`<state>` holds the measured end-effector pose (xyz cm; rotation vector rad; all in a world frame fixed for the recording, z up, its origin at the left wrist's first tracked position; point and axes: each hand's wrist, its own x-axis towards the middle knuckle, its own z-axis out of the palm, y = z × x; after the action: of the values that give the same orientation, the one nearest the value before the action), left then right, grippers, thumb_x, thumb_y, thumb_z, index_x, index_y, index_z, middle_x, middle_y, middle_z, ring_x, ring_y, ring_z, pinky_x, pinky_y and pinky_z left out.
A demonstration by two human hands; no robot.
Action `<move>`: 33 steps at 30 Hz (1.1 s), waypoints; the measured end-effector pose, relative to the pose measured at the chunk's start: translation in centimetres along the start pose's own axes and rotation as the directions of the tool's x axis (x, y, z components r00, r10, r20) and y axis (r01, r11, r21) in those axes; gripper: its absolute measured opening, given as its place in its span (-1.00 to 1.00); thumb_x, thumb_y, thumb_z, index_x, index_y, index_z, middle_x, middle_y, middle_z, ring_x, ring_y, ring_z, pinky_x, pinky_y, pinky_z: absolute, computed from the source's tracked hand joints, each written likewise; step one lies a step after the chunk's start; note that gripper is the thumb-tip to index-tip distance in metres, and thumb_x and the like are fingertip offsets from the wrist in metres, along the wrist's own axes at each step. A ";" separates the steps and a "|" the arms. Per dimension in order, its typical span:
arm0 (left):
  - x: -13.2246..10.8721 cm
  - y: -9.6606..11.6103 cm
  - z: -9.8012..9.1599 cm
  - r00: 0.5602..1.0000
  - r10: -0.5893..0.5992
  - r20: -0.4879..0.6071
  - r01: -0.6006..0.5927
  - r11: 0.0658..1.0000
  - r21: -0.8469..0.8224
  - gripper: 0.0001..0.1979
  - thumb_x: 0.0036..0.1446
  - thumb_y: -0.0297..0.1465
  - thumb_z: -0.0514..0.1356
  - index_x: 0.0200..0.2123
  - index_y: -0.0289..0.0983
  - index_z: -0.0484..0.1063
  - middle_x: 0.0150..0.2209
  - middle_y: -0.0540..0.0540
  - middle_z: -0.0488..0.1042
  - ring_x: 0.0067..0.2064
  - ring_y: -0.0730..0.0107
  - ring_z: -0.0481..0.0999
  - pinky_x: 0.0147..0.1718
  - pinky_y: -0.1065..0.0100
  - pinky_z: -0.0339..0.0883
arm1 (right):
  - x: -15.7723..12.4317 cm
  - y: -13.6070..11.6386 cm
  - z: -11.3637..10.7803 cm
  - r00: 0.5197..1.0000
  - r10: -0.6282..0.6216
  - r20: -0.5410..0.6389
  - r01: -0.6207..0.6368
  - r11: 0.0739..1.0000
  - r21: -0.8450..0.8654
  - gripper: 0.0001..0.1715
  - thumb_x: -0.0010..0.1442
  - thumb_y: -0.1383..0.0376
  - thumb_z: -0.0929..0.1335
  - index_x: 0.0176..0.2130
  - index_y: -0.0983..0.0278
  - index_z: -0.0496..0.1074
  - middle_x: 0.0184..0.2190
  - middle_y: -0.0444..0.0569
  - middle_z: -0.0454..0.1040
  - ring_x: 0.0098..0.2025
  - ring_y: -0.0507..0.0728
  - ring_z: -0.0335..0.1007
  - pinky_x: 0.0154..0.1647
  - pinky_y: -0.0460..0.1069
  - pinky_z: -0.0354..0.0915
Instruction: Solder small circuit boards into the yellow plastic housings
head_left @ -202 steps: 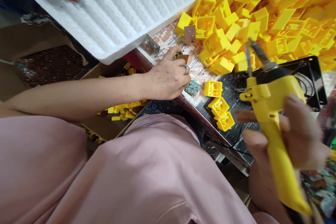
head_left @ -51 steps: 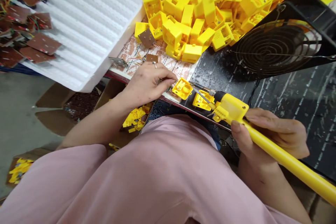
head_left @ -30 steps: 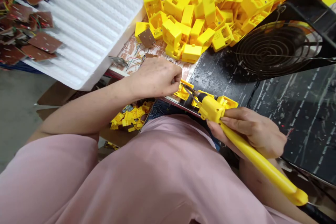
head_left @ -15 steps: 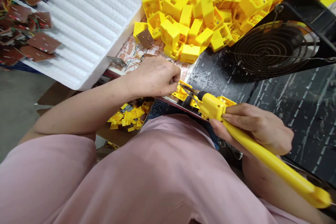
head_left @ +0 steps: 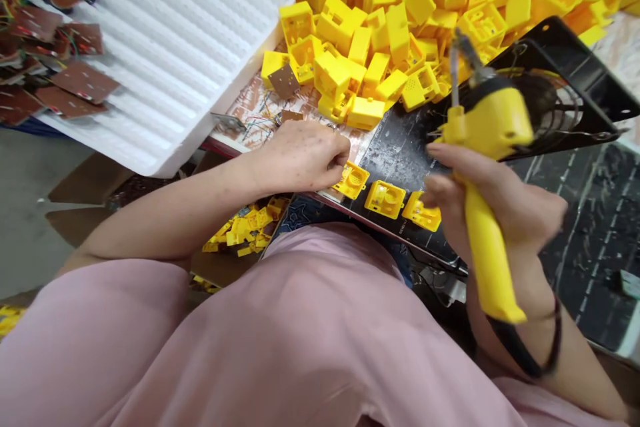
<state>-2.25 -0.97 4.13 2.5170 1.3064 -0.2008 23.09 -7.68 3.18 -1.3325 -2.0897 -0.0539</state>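
Note:
My right hand (head_left: 520, 207) is wrapped round the handle of a yellow soldering gun (head_left: 495, 123), raised over the right side of the bench with its metal tip pointing away from me. The gun is slightly smeared by motion. At the bench's front edge my left hand (head_left: 310, 153) is closed, its fingertips at the left side of a small yellow plastic case (head_left: 354, 180). Those fingertips are partly hidden under the hand. To the right of it lie a second open case (head_left: 385, 199) and a third case (head_left: 423, 212), in a row.
A heap of yellow housings (head_left: 360, 47) covers the back of the bench. A black fan (head_left: 555, 93) stands behind the soldering gun. At left is a white foam tray (head_left: 200, 33) with brown circuit boards (head_left: 83, 80). Below the edge, a box holds more yellow parts (head_left: 247, 230).
My right hand has lifted the soldering gun up and away from the cases, turning its tip from leftward to away from me. My left hand stays by the same case.

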 end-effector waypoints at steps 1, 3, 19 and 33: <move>-0.3 -0.2 0.2 0.999 0.014 -0.036 -0.014 1.000 -0.002 -0.72 0.22 -0.30 0.12 -0.13 -0.20 0.60 -0.27 -0.09 0.63 -0.17 0.13 0.64 -0.27 0.27 0.34 | 1.0 0.3 0.8 0.996 -0.073 -0.044 0.072 0.997 -0.017 -0.84 0.44 0.17 0.39 0.00 0.03 0.55 -0.39 -0.25 0.61 -0.46 0.01 0.57 -0.42 -0.11 0.42; -0.9 -0.6 1.0 0.986 0.082 -0.144 -0.087 0.996 -0.026 -0.67 0.28 -0.26 0.12 0.01 -0.24 0.55 -0.14 -0.15 0.64 -0.07 0.09 0.63 -0.17 0.23 0.40 | 2.9 1.2 2.5 0.986 -0.158 -0.049 0.157 0.987 -0.037 -0.87 0.44 0.19 0.40 -0.03 0.09 0.54 -0.31 -0.21 0.64 -0.33 0.02 0.61 -0.29 -0.12 0.45; -4.8 -5.7 2.5 0.830 -0.171 -0.531 0.089 0.980 -0.176 -0.68 0.41 -0.25 0.07 0.02 -0.13 0.59 0.10 -0.12 0.64 0.22 0.00 0.53 0.25 -0.08 0.26 | 3.8 2.9 3.9 0.913 -0.370 0.171 0.376 0.927 -0.004 -0.70 0.41 0.24 0.41 0.10 0.15 0.36 -0.19 -0.06 0.63 -0.19 0.16 0.60 -0.18 0.02 0.48; -1.0 -7.2 0.3 0.746 -0.506 -0.433 -0.084 0.574 -0.814 -0.50 0.04 0.20 0.37 -0.37 -0.11 0.49 -0.47 0.06 0.59 -0.40 0.38 0.44 -0.31 0.13 0.39 | 4.0 3.2 4.2 0.861 -0.399 0.316 0.365 0.916 0.163 -0.61 0.43 0.36 0.31 0.20 0.13 0.34 -0.18 -0.02 0.59 -0.08 0.21 0.59 -0.05 0.10 0.51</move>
<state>-8.72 2.07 2.67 1.6034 1.4672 1.0774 22.48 -1.39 1.08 -0.8942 -2.5962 0.1210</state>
